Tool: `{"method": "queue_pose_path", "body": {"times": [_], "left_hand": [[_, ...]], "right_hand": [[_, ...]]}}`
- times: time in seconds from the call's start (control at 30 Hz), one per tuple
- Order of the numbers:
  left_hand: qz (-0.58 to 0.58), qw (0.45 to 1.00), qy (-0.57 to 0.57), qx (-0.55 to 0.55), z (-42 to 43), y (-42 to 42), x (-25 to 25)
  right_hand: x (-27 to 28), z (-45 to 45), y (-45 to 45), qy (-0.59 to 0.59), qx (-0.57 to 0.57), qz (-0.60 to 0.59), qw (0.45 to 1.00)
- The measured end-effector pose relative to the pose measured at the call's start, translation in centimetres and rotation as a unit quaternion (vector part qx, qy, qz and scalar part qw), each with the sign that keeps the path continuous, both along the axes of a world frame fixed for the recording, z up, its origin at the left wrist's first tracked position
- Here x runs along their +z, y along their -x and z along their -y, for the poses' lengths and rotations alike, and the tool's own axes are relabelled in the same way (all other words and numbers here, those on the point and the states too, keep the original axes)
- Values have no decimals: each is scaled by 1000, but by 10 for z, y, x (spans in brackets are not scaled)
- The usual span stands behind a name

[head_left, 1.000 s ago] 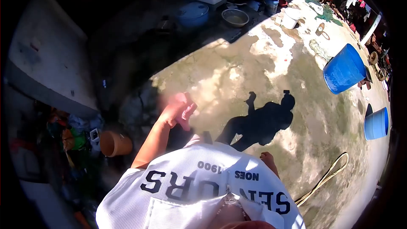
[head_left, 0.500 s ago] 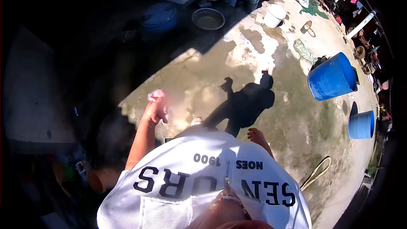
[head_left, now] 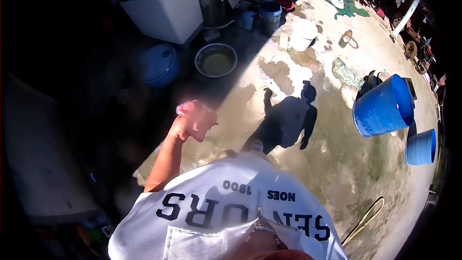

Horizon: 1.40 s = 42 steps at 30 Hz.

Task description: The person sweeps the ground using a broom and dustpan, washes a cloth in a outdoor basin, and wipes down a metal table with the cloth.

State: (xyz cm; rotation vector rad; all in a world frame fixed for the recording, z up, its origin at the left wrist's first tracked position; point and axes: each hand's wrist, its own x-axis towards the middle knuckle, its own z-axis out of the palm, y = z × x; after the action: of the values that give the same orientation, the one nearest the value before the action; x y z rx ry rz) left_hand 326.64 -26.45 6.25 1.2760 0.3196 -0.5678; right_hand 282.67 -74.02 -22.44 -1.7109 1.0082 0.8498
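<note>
My left hand (head_left: 193, 124) is raised in front of my body at the left, blurred by motion and glare. Its fingers look closed around a small pink-and-white thing (head_left: 184, 108), which shows at the upper edge of the hand. The kind of thing cannot be made out. My right hand is out of view, hidden beyond the white shirt (head_left: 231, 188). Ahead of the left hand, a wide metal basin (head_left: 216, 73) with some liquid sits on the shaded ground.
A blue lidded container (head_left: 160, 65) and a white block-like stand (head_left: 163, 14) are in shade. Beyond are a white bucket (head_left: 303, 36), a blue bucket (head_left: 270, 15) and a brown bottle (head_left: 345, 38). Large blue tubs (head_left: 380, 108) stand right, near a looped hose-like strip (head_left: 363, 221).
My left hand has moved right and up with the pink-and-white thing. My right hand has gone out of view. The basin and the white stand now appear nearer and lower.
</note>
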Motion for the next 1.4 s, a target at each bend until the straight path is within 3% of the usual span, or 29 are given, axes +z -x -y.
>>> {"method": "queue_pose_path", "body": {"times": [0.1, 0.13, 0.17, 0.23, 0.27, 0.3, 0.37, 0.47, 0.53, 0.6, 0.63, 0.67, 0.77, 0.87, 1.13, 1.3, 1.37, 1.4], "left_hand": [[-2, 1000, 23, -11, 49, -72, 17], [-15, 999, 10, 31, 60, -98, 11], [-26, 999, -11, 44, 72, -120, 19], [-34, 997, -32, 68, 93, -164, 28], [-18, 997, -29, 73, 99, -187, 22], [-25, 997, -14, 69, 103, -210, 14], [-27, 997, 4, 71, 116, -257, -1], [-29, 993, -3, 114, 151, -341, -9], [-27, 993, -5, 113, 168, -407, -22], [-34, 995, 8, 92, 185, -474, -27], [-45, 996, 21, 71, 191, -508, -30], [-54, 997, 32, 50, 198, -542, -31], [-23, 997, 8, 74, 251, -635, 1], [-25, 997, -34, 67, 291, -727, 12], [-12, 996, 46, 72, 374, -949, -42], [1, 997, 9, 82, 421, -1032, -51], [5, 996, -21, 92, 443, -1073, -41], [3, 994, -37, 99, 451, -1089, -36]], "right_hand": [[12, 60, -167, 17, 11, 116, 993], [19, 80, -229, -5, -26, 168, 985], [-5, 108, -281, -130, -176, 216, 952], [-3, 142, -409, 33, -41, 291, 955], [-19, 166, -468, 49, 35, 356, 932], [-11, 184, -522, -21, 9, 369, 929], [17, 200, -616, 60, 51, 339, 937], [23, 219, -717, 65, 44, 420, 904], [26, 224, -746, 44, 36, 412, 909], [52, 218, -755, -26, -40, 313, 949], [50, 222, -754, -72, -84, 236, 965], [14, 249, -741, -200, -98, 217, 950], [15, 276, -726, -71, -40, 59, 995], [27, 302, -754, -29, -66, -1, 997], [-15, 382, -913, -42, -135, -19, 990], [-46, 475, -1123, -82, -136, 70, 985], [-23, 502, -1232, -70, -196, 128, 970], [-4, 519, -1283, -62, -155, 145, 975]]}}
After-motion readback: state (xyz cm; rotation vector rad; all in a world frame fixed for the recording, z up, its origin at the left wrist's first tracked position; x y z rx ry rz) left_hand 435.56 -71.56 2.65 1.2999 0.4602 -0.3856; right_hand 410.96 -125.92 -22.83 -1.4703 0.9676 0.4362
